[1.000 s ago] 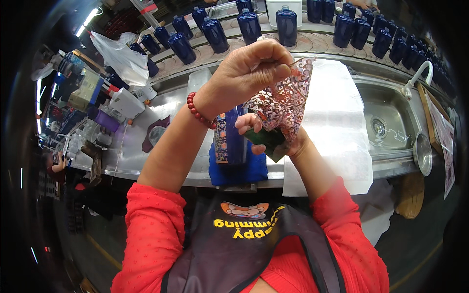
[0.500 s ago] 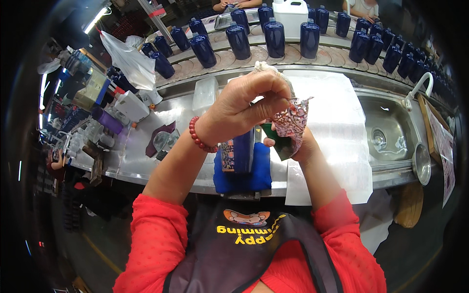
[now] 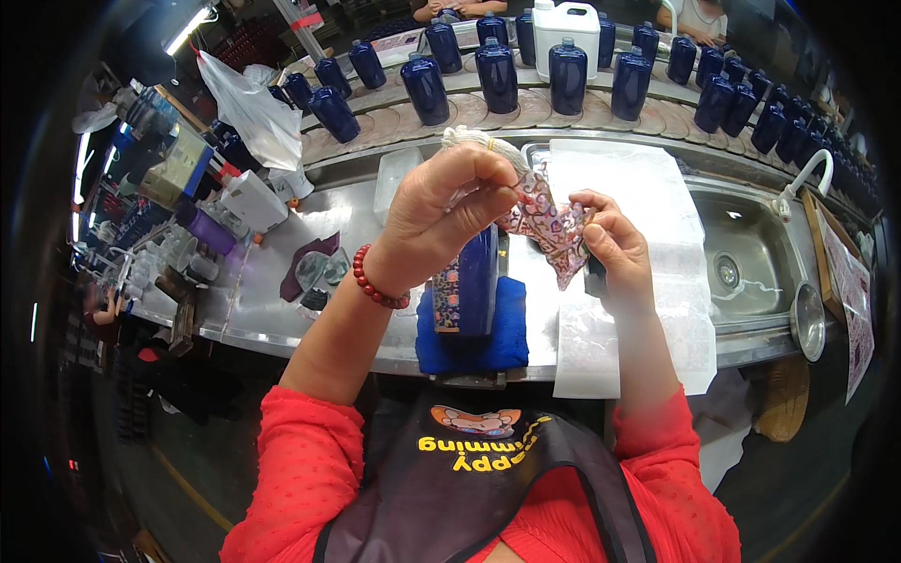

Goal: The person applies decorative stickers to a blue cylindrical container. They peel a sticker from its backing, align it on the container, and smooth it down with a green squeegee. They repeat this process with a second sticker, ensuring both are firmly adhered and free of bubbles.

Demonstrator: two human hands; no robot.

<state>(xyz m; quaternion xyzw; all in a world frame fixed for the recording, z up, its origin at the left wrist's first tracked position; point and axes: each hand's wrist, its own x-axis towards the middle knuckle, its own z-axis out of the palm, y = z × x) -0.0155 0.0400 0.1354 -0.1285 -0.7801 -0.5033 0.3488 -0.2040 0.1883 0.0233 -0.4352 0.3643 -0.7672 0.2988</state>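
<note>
My left hand (image 3: 450, 211), with red beads at the wrist, pinches one end of a thin pink patterned decal sheet (image 3: 554, 230). Fingers of my right hand (image 3: 615, 246) pinch the sheet's other side, and it hangs creased between both hands. A dark flat piece (image 3: 595, 278) shows in part against my right palm. Below my left hand a dark blue bottle (image 3: 479, 291) rests on a folded blue cloth (image 3: 514, 324); a patterned strip covers its left face, and its upper end is hidden by my hand.
White paper (image 3: 638, 310) covers the metal counter to the right, beside a sink (image 3: 741, 267) with a faucet (image 3: 819, 174). Several blue bottles (image 3: 568, 84) and a white jug (image 3: 565, 42) stand on the curved conveyor (image 3: 450, 122) behind. A clear container (image 3: 392, 183) sits left. Other people's hands show at the far side.
My right hand has risen and turned, now gripping the sheet's side. The sheet is stretched more openly between my hands. Bottles on the conveyor have shifted right.
</note>
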